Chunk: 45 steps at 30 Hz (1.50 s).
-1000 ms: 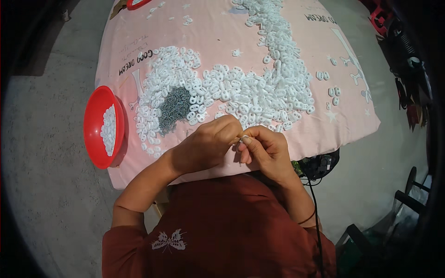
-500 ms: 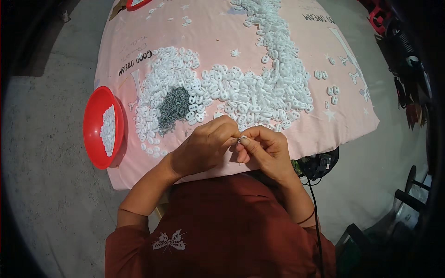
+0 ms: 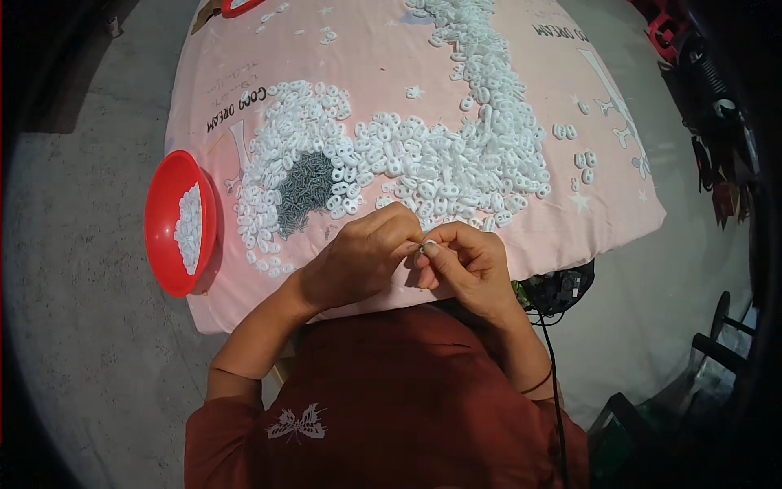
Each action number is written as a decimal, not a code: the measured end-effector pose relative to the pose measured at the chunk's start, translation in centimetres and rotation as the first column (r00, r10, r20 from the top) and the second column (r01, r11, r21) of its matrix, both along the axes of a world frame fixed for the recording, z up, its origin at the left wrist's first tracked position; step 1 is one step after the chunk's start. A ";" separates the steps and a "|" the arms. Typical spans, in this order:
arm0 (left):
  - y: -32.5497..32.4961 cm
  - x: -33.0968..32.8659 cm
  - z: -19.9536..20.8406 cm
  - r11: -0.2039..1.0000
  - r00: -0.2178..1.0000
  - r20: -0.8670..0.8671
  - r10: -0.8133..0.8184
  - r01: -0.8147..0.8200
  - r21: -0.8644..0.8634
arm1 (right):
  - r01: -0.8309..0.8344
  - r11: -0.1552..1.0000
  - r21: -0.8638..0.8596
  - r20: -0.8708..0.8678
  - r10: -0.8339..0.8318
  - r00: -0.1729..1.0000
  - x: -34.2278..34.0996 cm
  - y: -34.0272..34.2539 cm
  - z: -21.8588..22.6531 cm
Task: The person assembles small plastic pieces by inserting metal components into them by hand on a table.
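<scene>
At the near edge of the cloth-covered table my two hands meet fingertip to fingertip. My right hand (image 3: 471, 267) pinches a small white plastic piece (image 3: 428, 243) between thumb and forefinger. My left hand (image 3: 358, 254) is closed with its fingertips against that piece; whatever it grips is too small and hidden to make out. Just beyond the hands lies a heap of white oval plastic pieces with two holes (image 3: 432, 171). Left of it, a pile of small grey screws (image 3: 305, 191) is ringed by more of these pieces.
A red bowl (image 3: 160, 236) with white pieces stands at the table's left edge. Part of another red bowl (image 3: 236, 8) shows at the far left. Several loose pieces lie on the right of the pink cloth (image 3: 607, 220). A black cable (image 3: 555, 367) runs down beside my right arm.
</scene>
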<state>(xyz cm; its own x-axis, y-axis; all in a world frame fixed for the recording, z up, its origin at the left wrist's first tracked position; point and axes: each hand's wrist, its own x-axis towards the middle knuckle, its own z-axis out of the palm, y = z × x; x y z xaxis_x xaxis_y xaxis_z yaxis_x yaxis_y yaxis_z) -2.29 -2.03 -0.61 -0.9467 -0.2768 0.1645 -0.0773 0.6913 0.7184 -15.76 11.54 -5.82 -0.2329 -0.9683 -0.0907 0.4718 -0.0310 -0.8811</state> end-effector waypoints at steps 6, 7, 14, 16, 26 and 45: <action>-0.1 0.2 0.2 0.994 1.000 0.020 0.019 -0.021 0.111 | 0.014 1.000 0.011 -0.007 -0.014 1.000 0.1 0.0 0.0; -0.1 0.2 0.3 0.992 0.999 0.018 0.039 -0.041 0.116 | 0.017 1.000 0.016 -0.012 -0.017 1.000 0.1 0.0 0.0; -2.0 2.5 0.2 0.986 0.989 0.011 0.146 -0.144 -0.089 | 0.032 0.998 0.054 -0.004 -0.032 0.999 0.2 0.1 0.2; -2.4 3.5 0.3 0.983 0.978 0.117 0.175 -0.168 -0.067 | 0.028 0.998 0.053 -0.019 -0.027 0.999 -0.1 0.2 0.0; -0.6 5.0 -0.9 0.973 0.966 0.125 0.228 -0.231 0.010 | 0.055 0.997 0.055 -0.032 -0.054 0.998 0.4 -0.2 0.8; 0.5 2.8 -1.2 0.605 0.912 0.192 0.362 -0.386 0.696 | 0.023 0.998 0.054 -0.069 -0.019 0.997 0.9 0.0 0.1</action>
<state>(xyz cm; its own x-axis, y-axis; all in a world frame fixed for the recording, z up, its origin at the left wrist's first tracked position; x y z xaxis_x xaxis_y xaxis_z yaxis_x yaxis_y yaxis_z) 0.56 -1.52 -1.80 -0.7345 -0.6265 -0.2609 -0.2404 -0.1193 0.9633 -14.86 11.49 -5.67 -0.2604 -0.9572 -0.1262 0.4097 0.0088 -0.9122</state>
